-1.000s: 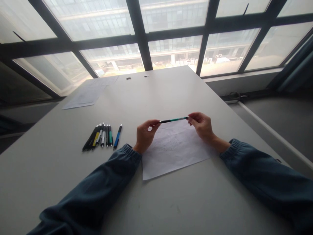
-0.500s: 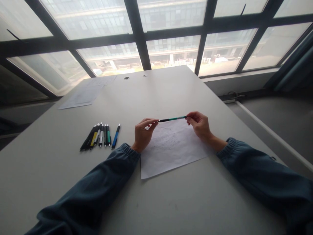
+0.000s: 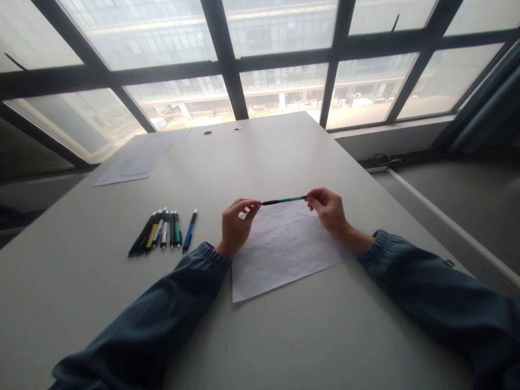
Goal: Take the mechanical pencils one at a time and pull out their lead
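A green and black pen (image 3: 283,201) is held level just above a white sheet of paper (image 3: 284,254) that bears faint scribbles. My left hand (image 3: 234,227) pinches the pen's dark left end between thumb and fingers. My right hand (image 3: 328,211) pinches its right end. Both hands hover over the sheet's far edge, wrists near the paper.
Several pens (image 3: 160,232) lie in a row on the grey table (image 3: 101,287) to the left of my left hand, a blue one rightmost. More paper sheets (image 3: 130,162) lie at the far left. Two cable holes (image 3: 207,132) sit near the window edge.
The hands and pen keep the same pose. The view has shifted slightly, so everything sits a little further left and lower in the frame.
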### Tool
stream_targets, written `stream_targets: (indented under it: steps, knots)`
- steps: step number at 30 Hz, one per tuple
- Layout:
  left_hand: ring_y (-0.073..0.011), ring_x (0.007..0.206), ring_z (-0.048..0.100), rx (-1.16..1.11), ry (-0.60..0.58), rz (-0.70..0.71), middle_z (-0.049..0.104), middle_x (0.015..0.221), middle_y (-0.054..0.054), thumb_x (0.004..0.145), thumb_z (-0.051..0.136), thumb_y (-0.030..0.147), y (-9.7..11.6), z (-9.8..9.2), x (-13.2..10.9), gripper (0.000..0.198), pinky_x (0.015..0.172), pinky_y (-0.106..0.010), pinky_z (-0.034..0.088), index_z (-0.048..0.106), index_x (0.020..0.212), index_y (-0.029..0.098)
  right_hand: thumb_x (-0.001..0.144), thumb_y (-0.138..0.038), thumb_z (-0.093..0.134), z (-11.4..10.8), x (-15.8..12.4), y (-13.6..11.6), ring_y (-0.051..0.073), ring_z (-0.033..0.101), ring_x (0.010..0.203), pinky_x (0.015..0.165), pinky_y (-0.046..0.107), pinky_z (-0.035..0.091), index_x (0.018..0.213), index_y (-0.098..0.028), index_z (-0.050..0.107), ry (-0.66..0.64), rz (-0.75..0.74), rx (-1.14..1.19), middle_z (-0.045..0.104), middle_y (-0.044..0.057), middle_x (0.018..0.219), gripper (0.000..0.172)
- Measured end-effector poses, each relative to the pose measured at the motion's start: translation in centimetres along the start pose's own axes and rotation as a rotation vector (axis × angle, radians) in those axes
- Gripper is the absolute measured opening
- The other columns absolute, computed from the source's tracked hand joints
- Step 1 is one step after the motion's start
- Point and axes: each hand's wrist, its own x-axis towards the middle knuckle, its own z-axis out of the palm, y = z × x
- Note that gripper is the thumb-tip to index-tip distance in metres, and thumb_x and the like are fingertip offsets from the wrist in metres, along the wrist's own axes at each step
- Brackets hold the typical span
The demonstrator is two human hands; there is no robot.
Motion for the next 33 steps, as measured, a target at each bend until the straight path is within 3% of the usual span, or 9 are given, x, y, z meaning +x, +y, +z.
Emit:
stream_targets:
  steps: [33]
  knots:
    - [-0.0138,0.078,0.065,-0.018,-0.02,-0.049,0.073,0.087,-0.004,0.091,0.069,0.028,0.2,0.28,0.05,0.011,0.069,-0.027,0.05,0.075,0.094,0.02,0.081,-0.033,0.07,-0.21,0.01,0.13,0.012,0.057,0.061,0.055,0.025,0.048,0.087,-0.018,0.067,-0.006,-0.009,-0.071,0.068,0.001,0.075,0.016]
